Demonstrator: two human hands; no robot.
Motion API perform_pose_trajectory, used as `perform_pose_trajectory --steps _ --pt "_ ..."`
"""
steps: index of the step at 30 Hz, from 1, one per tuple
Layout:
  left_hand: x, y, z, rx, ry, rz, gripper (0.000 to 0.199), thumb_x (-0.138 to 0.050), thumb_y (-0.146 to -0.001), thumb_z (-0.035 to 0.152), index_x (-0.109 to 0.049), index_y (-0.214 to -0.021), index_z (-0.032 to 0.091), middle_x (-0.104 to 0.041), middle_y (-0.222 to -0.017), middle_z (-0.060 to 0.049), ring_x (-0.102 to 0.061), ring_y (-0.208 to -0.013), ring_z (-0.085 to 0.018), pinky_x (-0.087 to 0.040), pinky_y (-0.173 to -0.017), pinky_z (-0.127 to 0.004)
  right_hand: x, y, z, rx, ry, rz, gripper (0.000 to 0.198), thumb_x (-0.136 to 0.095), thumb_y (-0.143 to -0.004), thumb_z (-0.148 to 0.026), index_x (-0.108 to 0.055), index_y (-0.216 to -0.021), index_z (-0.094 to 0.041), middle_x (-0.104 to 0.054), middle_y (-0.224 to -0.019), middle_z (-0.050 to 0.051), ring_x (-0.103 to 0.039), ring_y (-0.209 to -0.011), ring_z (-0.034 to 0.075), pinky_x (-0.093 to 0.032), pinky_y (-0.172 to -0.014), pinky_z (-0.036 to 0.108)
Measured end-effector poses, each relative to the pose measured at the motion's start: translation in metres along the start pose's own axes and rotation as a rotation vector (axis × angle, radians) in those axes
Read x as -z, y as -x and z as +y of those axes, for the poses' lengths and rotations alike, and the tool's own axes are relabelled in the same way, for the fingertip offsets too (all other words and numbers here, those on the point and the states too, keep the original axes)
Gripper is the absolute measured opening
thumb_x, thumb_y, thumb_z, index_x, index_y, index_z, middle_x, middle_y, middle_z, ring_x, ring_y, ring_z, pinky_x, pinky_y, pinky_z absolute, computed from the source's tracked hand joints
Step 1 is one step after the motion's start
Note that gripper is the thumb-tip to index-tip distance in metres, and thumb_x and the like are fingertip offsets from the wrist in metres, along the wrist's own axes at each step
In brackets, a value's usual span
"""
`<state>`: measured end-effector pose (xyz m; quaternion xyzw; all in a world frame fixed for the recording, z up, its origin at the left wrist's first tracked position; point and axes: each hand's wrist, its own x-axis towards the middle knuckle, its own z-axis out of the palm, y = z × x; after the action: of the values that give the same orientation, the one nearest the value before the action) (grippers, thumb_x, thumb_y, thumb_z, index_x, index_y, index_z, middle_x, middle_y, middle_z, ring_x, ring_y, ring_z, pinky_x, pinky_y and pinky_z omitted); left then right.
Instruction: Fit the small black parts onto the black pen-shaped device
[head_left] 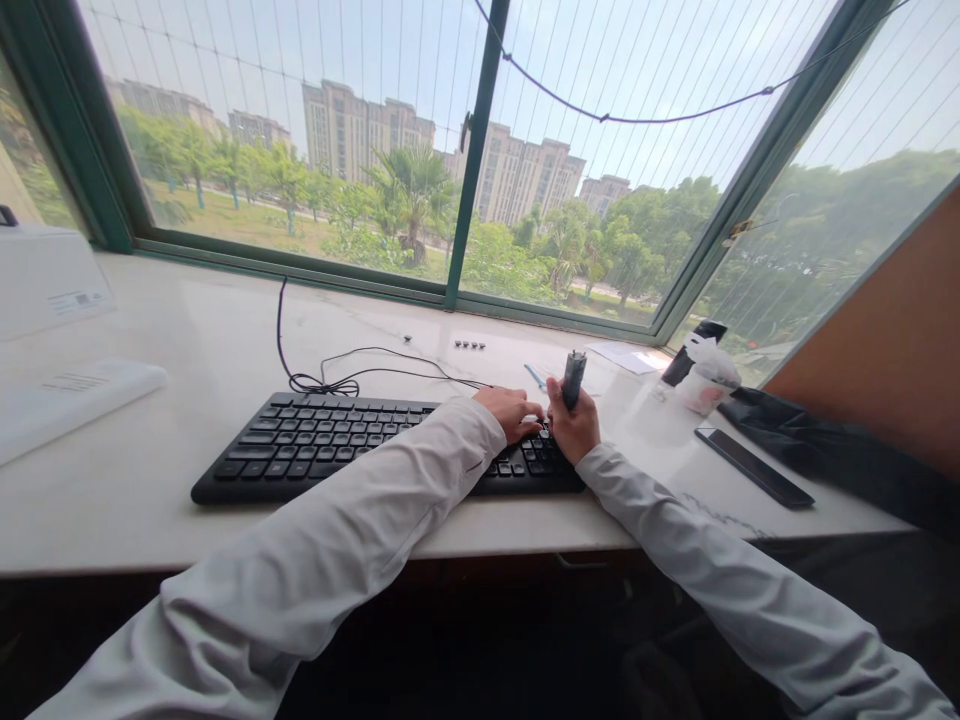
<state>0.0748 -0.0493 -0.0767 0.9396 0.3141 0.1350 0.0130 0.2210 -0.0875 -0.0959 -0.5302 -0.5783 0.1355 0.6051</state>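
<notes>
Keyboard (322,440) mid-counter (187,330). Right hand (576,425), at its 3 o'clock, wrapped tight around dark tool (574,380). Left hand (511,412) at 2 o'clock, fingers bent over keys; can't tell if pinching. Looks partway: row of small dark pieces (473,346), likely keycaps, lies off at 1 o'clock; left-side keys seated; rest partly hidden.

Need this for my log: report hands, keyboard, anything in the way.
Right hand gripping dark tool, upright. Left hand over right part of keyboard. Cable bunched behind keyboard, apparently not in the way.
</notes>
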Motion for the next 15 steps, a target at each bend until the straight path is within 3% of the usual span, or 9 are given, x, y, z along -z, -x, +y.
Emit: perform_pose_trajectory --steps 5,15 --pt "-0.0035 -0.0009 0.0023 0.006 0.039 -0.013 0.035 -0.045 -0.083 0.058 -0.062 -0.112 0.047 -0.062 -0.108 -0.001 -0.061 -0.097 -0.024 -0.044 -0.080 -0.034 0.0013 0.0015 -0.0010 0.026 0.036 0.044 0.039 -0.057 -0.077 -0.058 -0.051 -0.065 -0.021 -0.049 -0.047 -0.003 -0.045 -0.043 0.011 -0.037 -0.043 0.024" --pt "-0.0032 -0.0014 0.0061 0.131 0.226 -0.033 0.032 -0.052 -0.078 0.056 -0.068 -0.103 0.044 -0.067 -0.109 0.004 -0.060 -0.099 -0.021 -0.043 -0.079 -0.027 0.0023 0.0028 -0.0046 0.043 0.003 0.042 0.039 -0.057 -0.077 -0.057 -0.047 -0.063 -0.022 -0.046 -0.046 -0.004 -0.043 -0.043 0.011 -0.036 -0.043 0.025"
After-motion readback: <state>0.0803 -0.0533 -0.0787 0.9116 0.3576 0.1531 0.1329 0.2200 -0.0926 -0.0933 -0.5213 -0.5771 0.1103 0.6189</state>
